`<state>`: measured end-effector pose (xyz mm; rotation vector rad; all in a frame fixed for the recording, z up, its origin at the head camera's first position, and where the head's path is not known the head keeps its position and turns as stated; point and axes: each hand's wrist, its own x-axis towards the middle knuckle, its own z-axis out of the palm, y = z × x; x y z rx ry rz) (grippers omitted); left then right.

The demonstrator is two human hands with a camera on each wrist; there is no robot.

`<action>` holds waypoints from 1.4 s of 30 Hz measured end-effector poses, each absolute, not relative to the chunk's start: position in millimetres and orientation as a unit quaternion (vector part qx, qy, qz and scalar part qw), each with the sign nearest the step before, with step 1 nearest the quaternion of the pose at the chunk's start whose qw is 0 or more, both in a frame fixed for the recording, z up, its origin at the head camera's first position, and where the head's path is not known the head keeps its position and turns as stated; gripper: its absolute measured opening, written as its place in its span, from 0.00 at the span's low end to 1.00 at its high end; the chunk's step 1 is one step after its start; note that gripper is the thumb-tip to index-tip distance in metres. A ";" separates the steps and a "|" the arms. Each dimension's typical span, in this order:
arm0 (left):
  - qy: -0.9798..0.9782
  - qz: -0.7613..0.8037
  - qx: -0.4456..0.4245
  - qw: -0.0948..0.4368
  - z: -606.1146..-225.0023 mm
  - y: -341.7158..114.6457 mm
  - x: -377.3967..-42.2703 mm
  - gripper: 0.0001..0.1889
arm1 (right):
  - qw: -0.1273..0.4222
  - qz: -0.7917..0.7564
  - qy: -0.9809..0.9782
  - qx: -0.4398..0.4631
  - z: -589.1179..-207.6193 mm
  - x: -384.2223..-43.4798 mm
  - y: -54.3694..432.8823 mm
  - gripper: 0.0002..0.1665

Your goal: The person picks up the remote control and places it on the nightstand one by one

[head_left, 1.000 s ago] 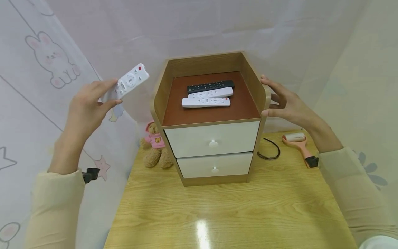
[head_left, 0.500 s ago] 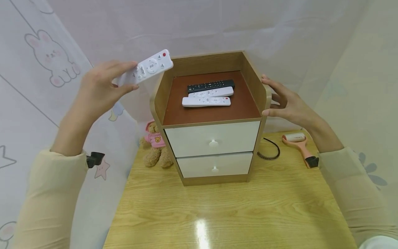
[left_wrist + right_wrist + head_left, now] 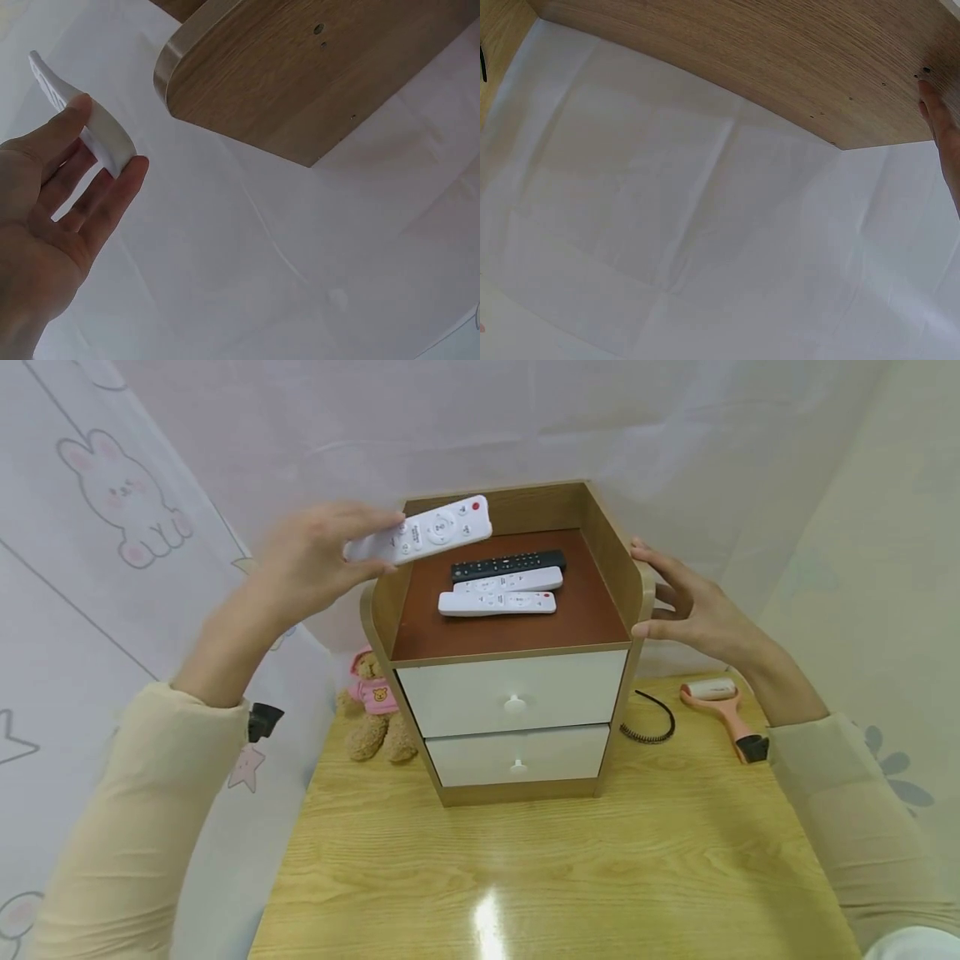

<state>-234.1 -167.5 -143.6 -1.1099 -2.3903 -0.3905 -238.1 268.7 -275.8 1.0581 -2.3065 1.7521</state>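
My left hand (image 3: 315, 556) pinches a white remote control (image 3: 438, 529) between thumb and fingers, above the left side of a wooden cabinet (image 3: 378, 610). The remote's red button end points right. In the left wrist view, the same remote (image 3: 109, 135) shows its pale underside, apart from the cabinet's side panel (image 3: 285, 82). A black remote (image 3: 510, 565) and two white remotes, the nearer one (image 3: 497, 603) overlapping the other (image 3: 517, 582), lie on the brown top shelf (image 3: 465, 642). My right hand (image 3: 693, 606) touches the outside and front edge of the cabinet's right panel with fingertips and thumb.
Two white drawers (image 3: 480, 697) are closed below the shelf. A teddy bear (image 3: 375, 702) in pink sits left of the cabinet. To the right lie a black toothed headband (image 3: 648, 737) and an orange lint roller (image 3: 723, 714) on the wooden table (image 3: 420, 877).
My left hand has carried the white remote rightward, from beside the cabinet to over its left side. The right hand and the other remotes stay in place.
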 end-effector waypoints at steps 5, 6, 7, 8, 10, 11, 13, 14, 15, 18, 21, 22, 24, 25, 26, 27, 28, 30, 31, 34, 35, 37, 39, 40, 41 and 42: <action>-0.877 -0.134 -0.413 0.206 -145.3 -153.5 -235.9 0.25 | 0.029 0.562 -0.755 0.337 -275.8 -238.6 269.2 0.56; -0.877 -0.134 -0.415 0.201 -146.2 -151.2 -236.2 0.25 | 0.029 0.561 -0.756 0.337 -275.8 -238.7 269.3 0.56; -0.878 -0.136 -0.416 0.196 -146.9 -148.8 -236.4 0.25 | 0.029 0.560 -0.756 0.337 -275.7 -238.7 269.2 0.56; -0.876 -0.139 -0.421 0.192 -147.9 -146.5 -237.0 0.24 | 0.028 0.560 -0.755 0.338 -275.4 -238.5 269.1 0.55; -0.874 -0.138 -0.427 0.184 -150.8 -142.3 -238.1 0.24 | 0.026 0.563 -0.752 0.342 -274.3 -237.5 268.2 0.55; -0.876 -0.137 -0.426 0.179 -152.4 -140.5 -238.3 0.24 | 0.025 0.566 -0.749 0.345 -273.4 -236.4 267.6 0.55; -0.879 -0.132 -0.427 0.167 -155.9 -136.1 -238.3 0.24 | 0.024 0.568 -0.745 0.348 -270.7 -233.3 265.5 0.54; -0.881 -0.125 -0.426 0.163 -157.9 -134.0 -238.1 0.24 | 0.023 0.569 -0.744 0.349 -269.2 -231.5 264.4 0.54; -0.884 -0.121 -0.424 0.157 -160.0 -132.1 -237.6 0.24 | 0.023 0.570 -0.743 0.349 -267.6 -229.7 263.2 0.54; -0.891 -0.104 -0.419 0.137 -166.3 -126.5 -236.7 0.24 | 0.023 0.570 -0.745 0.347 -263.9 -225.3 260.4 0.53; -0.898 -0.088 -0.415 0.114 -171.8 -121.6 -235.8 0.25 | 0.023 0.569 -0.745 0.348 -262.5 -224.2 259.3 0.53; -0.901 -0.084 -0.413 0.105 -173.6 -119.8 -235.8 0.25 | 0.024 0.569 -0.744 0.349 -262.5 -224.3 259.3 0.53; -0.904 -0.078 -0.412 0.088 -176.8 -116.1 -235.9 0.25 | 0.024 0.570 -0.742 0.352 -262.8 -224.9 259.9 0.53; -0.906 -0.072 -0.410 0.083 -178.2 -114.3 -235.6 0.25 | 0.025 0.570 -0.741 0.353 -263.0 -225.1 260.3 0.53; -0.907 -0.065 -0.408 0.079 -179.9 -112.6 -235.9 0.25 | 0.025 0.570 -0.741 0.355 -263.2 -225.4 260.7 0.53; -0.909 -0.060 -0.405 0.074 -181.1 -110.9 -235.8 0.25 | 0.025 0.571 -0.740 0.355 -263.4 -225.6 261.0 0.53; -0.911 -0.056 -0.402 0.068 -182.8 -109.3 -236.3 0.25 | 0.025 0.572 -0.739 0.356 -263.8 -225.8 261.1 0.53; -0.914 -0.046 -0.399 0.059 -185.3 -106.3 -237.0 0.26 | 0.026 0.573 -0.738 0.356 -264.1 -225.8 261.2 0.53; -0.914 -0.043 -0.399 0.054 -186.3 -104.8 -237.3 0.26 | 0.026 0.573 -0.738 0.355 -264.2 -225.7 261.2 0.53; -0.915 -0.039 -0.399 0.040 -189.5 -100.9 -238.7 0.26 | 0.027 0.571 -0.741 0.352 -264.0 -225.1 261.0 0.53; -0.915 -0.036 -0.399 0.038 -190.5 -100.0 -238.8 0.26 | 0.027 0.570 -0.743 0.349 -263.9 -224.8 261.0 0.53; -0.918 -0.028 -0.395 0.034 -192.9 -98.7 -238.9 0.25 | 0.027 0.567 -0.748 0.344 -263.5 -224.2 260.8 0.53; -0.919 -0.018 -0.393 0.030 -196.0 -97.6 -239.5 0.25 | 0.026 0.566 -0.751 0.340 -262.9 -223.5 260.5 0.53; -0.919 -0.013 -0.393 0.029 -197.5 -97.3 -239.9 0.25 | 0.025 0.565 -0.752 0.338 -262.6 -223.1 260.4 0.53; -0.920 -0.008 -0.392 0.027 -199.0 -96.7 -240.3 0.24 | 0.025 0.564 -0.753 0.337 -262.3 -222.8 260.3 0.53; -0.920 -0.004 -0.392 0.026 -200.3 -96.1 -240.8 0.24 | 0.026 0.564 -0.754 0.336 -261.9 -222.5 260.2 0.52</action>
